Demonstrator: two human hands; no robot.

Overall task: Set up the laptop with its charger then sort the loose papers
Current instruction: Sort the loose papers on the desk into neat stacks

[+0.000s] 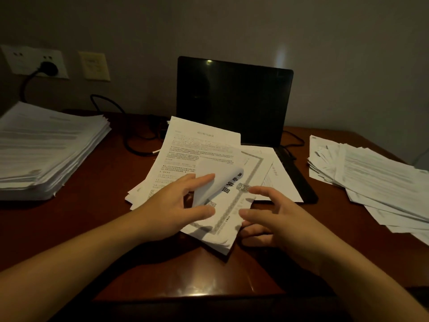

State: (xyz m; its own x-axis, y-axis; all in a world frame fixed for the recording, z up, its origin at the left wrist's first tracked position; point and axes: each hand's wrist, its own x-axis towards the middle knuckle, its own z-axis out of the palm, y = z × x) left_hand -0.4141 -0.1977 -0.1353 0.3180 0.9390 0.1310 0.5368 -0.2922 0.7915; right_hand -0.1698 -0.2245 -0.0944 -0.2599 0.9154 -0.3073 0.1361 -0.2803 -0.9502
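Two hands are working at centre frame: our left hand [176, 205] is pinching the curled top sheet [209, 167] of the loose pile [190, 147], while our right hand [274, 214], fingers [262, 190] spread, is steadying its edge. Sorting is looking partway done, with the left stack [46, 147] and the right stack [376, 177] flanking. Behind, the laptop [234, 101] is sitting open, its charger [47, 68] plugged in at upper left.

A dim office or study corner: a dark wooden worktop [97, 219] against a plain wall, wall sockets [34, 62] far left, an open laptop [234, 101], paper stacks [46, 147].

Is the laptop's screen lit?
No, the laptop screen is black, showing only faint reflections.
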